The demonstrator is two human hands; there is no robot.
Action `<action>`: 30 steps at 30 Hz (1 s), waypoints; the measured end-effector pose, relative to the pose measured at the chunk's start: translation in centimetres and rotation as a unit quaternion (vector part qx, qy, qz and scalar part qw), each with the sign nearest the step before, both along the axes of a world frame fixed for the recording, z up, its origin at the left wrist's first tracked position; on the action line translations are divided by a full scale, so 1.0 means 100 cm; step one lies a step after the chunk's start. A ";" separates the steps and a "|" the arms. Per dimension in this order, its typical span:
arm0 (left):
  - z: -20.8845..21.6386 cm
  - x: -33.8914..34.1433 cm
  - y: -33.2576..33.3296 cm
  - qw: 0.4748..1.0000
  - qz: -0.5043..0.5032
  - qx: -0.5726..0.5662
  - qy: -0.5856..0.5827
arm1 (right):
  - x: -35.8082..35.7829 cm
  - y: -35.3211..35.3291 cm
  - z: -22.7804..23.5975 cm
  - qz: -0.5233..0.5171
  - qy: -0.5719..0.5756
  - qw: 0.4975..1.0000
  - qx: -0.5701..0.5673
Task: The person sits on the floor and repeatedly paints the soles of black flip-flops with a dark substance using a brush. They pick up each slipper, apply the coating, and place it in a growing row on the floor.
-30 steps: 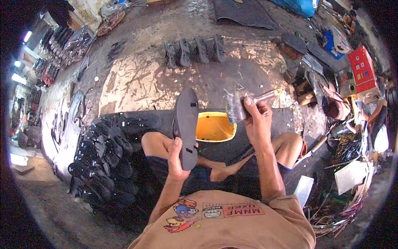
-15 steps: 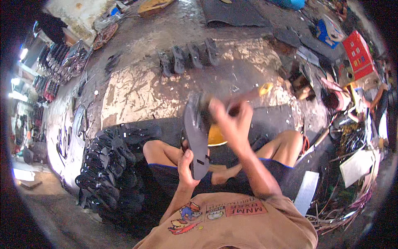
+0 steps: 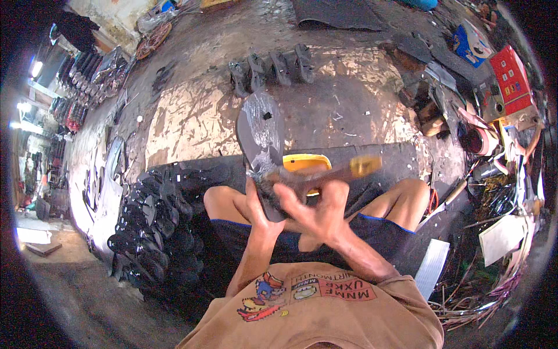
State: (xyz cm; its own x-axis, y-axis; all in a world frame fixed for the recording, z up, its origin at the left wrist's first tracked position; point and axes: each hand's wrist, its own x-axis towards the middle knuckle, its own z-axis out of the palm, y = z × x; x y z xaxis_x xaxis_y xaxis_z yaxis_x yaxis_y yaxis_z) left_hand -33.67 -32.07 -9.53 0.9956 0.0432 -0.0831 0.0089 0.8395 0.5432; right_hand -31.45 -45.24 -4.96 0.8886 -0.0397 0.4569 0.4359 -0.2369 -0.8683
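Left hand (image 3: 261, 206), lower centre of frame: closed round the lower end of a flip-flop (image 3: 251, 136), thumb along its left edge. Right hand (image 3: 322, 212), just right of it: wrapped round a brush (image 3: 343, 170), bristles against the sole's lower half, blurred; handle points right, yellowish at the tip.

Flip-flop is mid-frame, underside up, wide toe end toward the top. Dark grey sole, rounded outline; whitish, glossy, streaky smear over the toe half, patchy, left margin mostly bare. Small black square plug near the toe. Lower end partly hidden by hands and brush.

Yellow tub (image 3: 308, 161) behind the brush, center, partly covered by it. Heap of black sandals (image 3: 151, 227) at lower left. Four dark sandals (image 3: 279, 68) in a row, upper centre, on a blotchy tan-and-dark floor patch (image 3: 192, 125). Red box (image 3: 512, 81) at upper right.
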 end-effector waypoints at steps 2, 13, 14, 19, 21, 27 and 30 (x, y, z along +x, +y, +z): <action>0.011 0.009 0.001 0.998 0.033 0.021 0.058 | 0.015 -0.007 0.016 -0.010 0.172 0.985 0.000; -0.001 0.060 -0.005 0.999 0.029 0.018 0.035 | 0.043 -0.032 -0.023 -0.064 0.100 0.978 0.172; 0.009 0.083 -0.011 0.991 0.074 0.093 0.068 | 0.037 -0.033 -0.024 -0.031 0.107 0.989 0.098; 0.045 0.260 -0.022 0.952 0.186 0.244 0.004 | 0.100 -0.115 -0.052 -0.176 0.214 0.943 0.185; -0.003 0.373 -0.029 0.970 0.049 0.236 0.024 | 0.122 -0.156 -0.083 -0.302 0.187 0.931 0.082; -0.222 0.542 -0.075 0.868 0.036 0.441 0.223 | 0.144 -0.160 -0.153 -0.216 0.283 0.924 0.142; -0.246 0.529 -0.161 0.777 0.071 0.592 0.205 | 0.133 -0.179 -0.163 -0.275 0.260 0.915 0.138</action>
State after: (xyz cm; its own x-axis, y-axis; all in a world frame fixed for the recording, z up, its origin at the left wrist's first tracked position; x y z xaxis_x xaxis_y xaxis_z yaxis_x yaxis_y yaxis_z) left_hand 19.23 -48.13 -34.17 0.8745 0.4368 -0.2107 0.3377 -0.2366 0.9110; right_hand -18.10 -63.09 -21.27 0.7942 -0.5964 -0.1168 -0.1728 -0.0372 -0.9843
